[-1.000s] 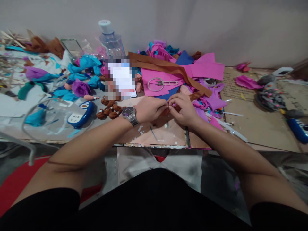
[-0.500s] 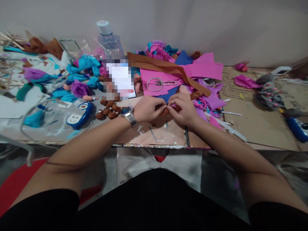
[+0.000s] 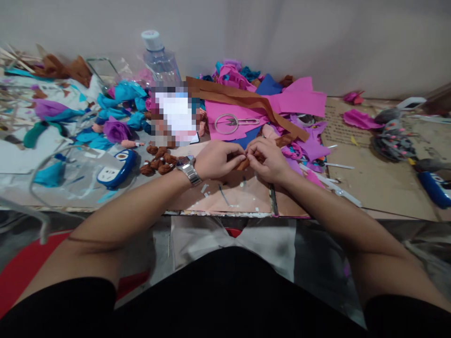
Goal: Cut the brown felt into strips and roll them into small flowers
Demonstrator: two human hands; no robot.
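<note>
My left hand (image 3: 220, 160) and my right hand (image 3: 267, 159) meet over the front middle of the table, thumbs and fingertips pinched. Between them is a piece of brown crepe paper (image 3: 243, 164), mostly hidden by the fingers; both hands grip it. Just beyond lie a long brown paper strip (image 3: 243, 97) and pink paper sheets (image 3: 299, 100), with thread snips (image 3: 243, 122) on top. Left of my left wrist sits a cluster of small brown paper balls (image 3: 159, 161). A phone (image 3: 178, 115) with a lit, blurred screen leans behind them.
A clear bottle (image 3: 160, 58) stands at the back. Blue and purple paper flowers (image 3: 117, 129) crowd the left, near a blue-and-white case (image 3: 118, 170). On the cardboard (image 3: 348, 173) at right are white sticks (image 3: 340, 190) and a pincushion-like bundle (image 3: 393, 141).
My fingertips have shifted slightly on the brown crepe paper, and a little more of it shows between my hands. The things on the table have not moved.
</note>
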